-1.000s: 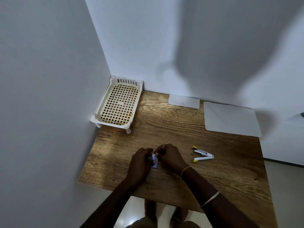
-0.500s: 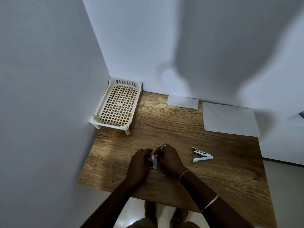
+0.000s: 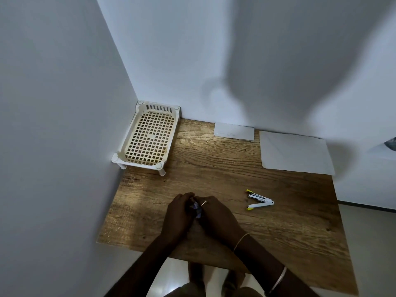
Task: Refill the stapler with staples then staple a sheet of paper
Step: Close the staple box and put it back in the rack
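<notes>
My left hand (image 3: 179,213) and my right hand (image 3: 216,215) are pressed together over the near middle of the wooden table (image 3: 289,228). Between their fingertips they pinch a small blue-and-white staple box (image 3: 197,210), mostly hidden by the fingers. A small white stapler (image 3: 259,202) with yellow tips lies swung open on the table to the right of my hands, nothing touching it. A large white sheet of paper (image 3: 295,153) lies flat at the back right of the table.
A cream plastic mesh tray (image 3: 150,138) on short legs stands in the back left corner against the walls. A smaller white slip of paper (image 3: 234,131) lies at the back edge. Walls close off the left and back sides.
My hands have closed tighter around the staple box, which shows less than before. The stapler and the papers have not moved.
</notes>
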Action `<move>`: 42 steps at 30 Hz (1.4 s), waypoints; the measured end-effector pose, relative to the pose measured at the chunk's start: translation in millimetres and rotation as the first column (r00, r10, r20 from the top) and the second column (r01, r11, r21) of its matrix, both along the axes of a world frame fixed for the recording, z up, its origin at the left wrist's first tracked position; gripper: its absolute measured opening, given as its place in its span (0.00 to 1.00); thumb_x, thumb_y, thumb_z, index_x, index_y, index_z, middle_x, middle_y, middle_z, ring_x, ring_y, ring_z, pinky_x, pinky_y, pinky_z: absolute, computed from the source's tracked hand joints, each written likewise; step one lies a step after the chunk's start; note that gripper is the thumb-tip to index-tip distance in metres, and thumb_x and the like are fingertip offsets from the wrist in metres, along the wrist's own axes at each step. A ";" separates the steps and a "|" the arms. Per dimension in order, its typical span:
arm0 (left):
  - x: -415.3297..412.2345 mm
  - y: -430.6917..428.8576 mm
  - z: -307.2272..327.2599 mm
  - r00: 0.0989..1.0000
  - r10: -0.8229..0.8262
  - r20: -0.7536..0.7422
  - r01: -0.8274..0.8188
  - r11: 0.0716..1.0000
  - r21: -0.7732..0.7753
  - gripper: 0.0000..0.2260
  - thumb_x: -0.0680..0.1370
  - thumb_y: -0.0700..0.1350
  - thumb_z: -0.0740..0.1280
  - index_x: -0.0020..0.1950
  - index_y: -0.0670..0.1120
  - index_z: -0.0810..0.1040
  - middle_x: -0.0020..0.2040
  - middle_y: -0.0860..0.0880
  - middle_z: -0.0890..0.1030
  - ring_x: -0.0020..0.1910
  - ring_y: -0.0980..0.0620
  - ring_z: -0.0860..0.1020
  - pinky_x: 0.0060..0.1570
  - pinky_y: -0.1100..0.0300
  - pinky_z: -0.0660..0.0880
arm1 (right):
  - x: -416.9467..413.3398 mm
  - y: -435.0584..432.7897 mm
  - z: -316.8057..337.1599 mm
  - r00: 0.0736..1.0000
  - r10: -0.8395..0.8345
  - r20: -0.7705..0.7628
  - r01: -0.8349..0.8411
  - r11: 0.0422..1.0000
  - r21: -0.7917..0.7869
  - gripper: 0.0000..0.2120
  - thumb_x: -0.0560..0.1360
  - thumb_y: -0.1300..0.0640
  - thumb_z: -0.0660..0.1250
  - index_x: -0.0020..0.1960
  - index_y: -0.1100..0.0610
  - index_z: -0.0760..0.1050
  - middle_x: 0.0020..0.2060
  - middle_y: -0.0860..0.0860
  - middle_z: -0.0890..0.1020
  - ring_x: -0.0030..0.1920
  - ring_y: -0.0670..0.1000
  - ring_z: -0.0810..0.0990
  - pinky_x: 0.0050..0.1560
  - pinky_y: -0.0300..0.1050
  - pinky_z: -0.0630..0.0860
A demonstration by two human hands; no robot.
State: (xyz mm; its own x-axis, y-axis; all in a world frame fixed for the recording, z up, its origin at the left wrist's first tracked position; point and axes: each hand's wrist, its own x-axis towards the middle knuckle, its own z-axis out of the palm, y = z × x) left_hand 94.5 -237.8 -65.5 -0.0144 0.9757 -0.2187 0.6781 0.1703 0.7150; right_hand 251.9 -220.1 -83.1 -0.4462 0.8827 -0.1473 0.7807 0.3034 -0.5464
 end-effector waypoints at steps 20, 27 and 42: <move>67.0 18.2 9.2 0.978 -0.179 0.105 0.161 0.974 0.159 0.21 0.79 0.46 0.72 0.71 0.50 0.75 0.64 0.54 0.79 0.58 0.62 0.78 0.59 0.63 0.77 | 123.2 16.7 36.4 0.965 -0.259 0.049 0.255 0.963 0.085 0.32 0.73 0.50 0.74 0.75 0.51 0.68 0.65 0.52 0.80 0.63 0.51 0.79 0.61 0.42 0.73; 116.5 37.3 1.9 0.863 -0.499 -0.085 0.505 0.857 0.098 0.34 0.76 0.46 0.73 0.80 0.47 0.64 0.79 0.48 0.66 0.77 0.51 0.65 0.71 0.68 0.56 | 177.2 9.1 27.2 0.942 -0.321 0.096 0.321 0.947 0.016 0.34 0.73 0.44 0.73 0.75 0.47 0.66 0.64 0.50 0.80 0.61 0.50 0.80 0.56 0.37 0.69; 156.2 51.7 -4.3 0.820 -0.559 -0.120 0.569 0.818 0.084 0.37 0.78 0.41 0.71 0.83 0.45 0.56 0.77 0.44 0.70 0.75 0.47 0.68 0.71 0.56 0.67 | 188.3 12.5 14.1 0.952 -0.301 0.056 0.303 0.953 -0.028 0.32 0.77 0.51 0.69 0.77 0.46 0.62 0.68 0.50 0.77 0.64 0.51 0.78 0.58 0.39 0.71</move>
State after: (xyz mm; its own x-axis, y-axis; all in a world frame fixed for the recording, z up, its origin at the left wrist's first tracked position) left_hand 250.7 -186.1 -69.7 0.5326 0.8359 -0.1329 0.6899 -0.3378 0.6402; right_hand 440.2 -207.6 -69.0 -0.1506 0.9688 -0.1966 0.8595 0.0300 -0.5102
